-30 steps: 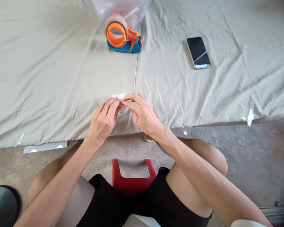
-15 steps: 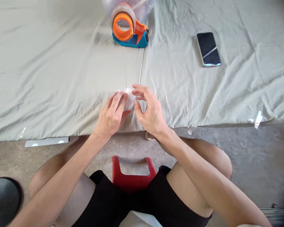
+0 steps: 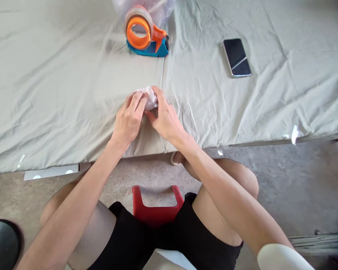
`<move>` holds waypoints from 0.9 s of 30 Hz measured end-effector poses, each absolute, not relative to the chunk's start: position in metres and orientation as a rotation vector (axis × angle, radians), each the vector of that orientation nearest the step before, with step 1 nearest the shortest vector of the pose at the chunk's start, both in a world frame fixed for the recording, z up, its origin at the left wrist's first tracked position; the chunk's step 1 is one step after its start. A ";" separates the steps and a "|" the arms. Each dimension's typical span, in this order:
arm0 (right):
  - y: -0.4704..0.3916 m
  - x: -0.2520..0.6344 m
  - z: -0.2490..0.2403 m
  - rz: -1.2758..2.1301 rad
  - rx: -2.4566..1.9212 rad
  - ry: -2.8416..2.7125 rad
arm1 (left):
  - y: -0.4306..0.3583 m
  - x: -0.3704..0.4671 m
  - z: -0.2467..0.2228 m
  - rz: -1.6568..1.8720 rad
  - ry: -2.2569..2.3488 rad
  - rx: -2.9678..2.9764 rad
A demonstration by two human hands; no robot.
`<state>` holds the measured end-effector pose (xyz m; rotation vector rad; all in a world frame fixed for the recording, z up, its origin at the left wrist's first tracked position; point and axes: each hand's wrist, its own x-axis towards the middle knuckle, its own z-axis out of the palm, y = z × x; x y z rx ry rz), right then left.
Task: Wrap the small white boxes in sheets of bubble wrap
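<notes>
Middle of the frame, near the front edge of the bench (image 3: 73, 78) under its wrinkled grey-green cloth: a small, rounded bundle of crinkled clear plastic (image 3: 150, 99), held between two bare hands. Left hand (image 3: 128, 120) lies on its left, fingers curved over that side and touching; thumb hidden. Right hand (image 3: 166, 117) takes the right side, index finger at the upper edge, thumb below. Both grips partly closed around the bundle, neither hand clearly nearer. Long axis: cannot tell; outline looks roundish, much of it covered by fingers. Beyond the hands, top centre, an orange-and-teal tape dispenser (image 3: 158, 36) stands well apart. Black-screened phone (image 3: 237, 56) lies upper right, also apart, its long side slanting slightly.
</notes>
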<state>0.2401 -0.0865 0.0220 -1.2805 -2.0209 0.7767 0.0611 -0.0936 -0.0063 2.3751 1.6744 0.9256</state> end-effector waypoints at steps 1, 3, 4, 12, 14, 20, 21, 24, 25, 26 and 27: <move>-0.090 0.241 0.026 0.745 -1.294 -2.016 | -0.092 0.063 -0.007 0.940 1.682 2.373; -0.104 0.250 0.039 0.660 -1.311 -2.021 | -0.092 0.066 -0.008 0.983 1.679 2.382; -0.113 0.259 0.047 0.615 -1.309 -2.033 | -0.093 0.067 -0.008 0.999 1.669 2.392; -0.199 0.412 0.070 0.292 -1.879 -2.008 | -0.102 0.059 -0.007 0.973 1.599 2.473; -0.207 0.445 0.062 0.341 -1.887 -2.037 | -0.103 0.056 -0.006 0.963 1.575 2.450; -0.186 0.480 0.053 0.409 -1.892 -2.130 | -0.100 0.048 -0.005 0.929 1.494 2.399; -0.182 0.480 0.053 0.422 -1.877 -2.203 | -0.100 0.048 -0.005 0.926 1.499 2.402; -0.178 0.475 0.051 0.389 -1.794 -2.352 | -0.098 0.049 -0.005 0.913 1.510 2.422; -0.179 0.474 0.050 0.351 -1.772 -2.369 | -0.098 0.049 -0.005 0.914 1.504 2.419; -0.182 0.472 0.048 0.308 -1.754 -2.377 | -0.097 0.050 -0.005 0.919 1.496 2.408; -0.184 0.471 0.045 0.266 -1.742 -2.380 | -0.097 0.050 -0.005 0.925 1.490 2.393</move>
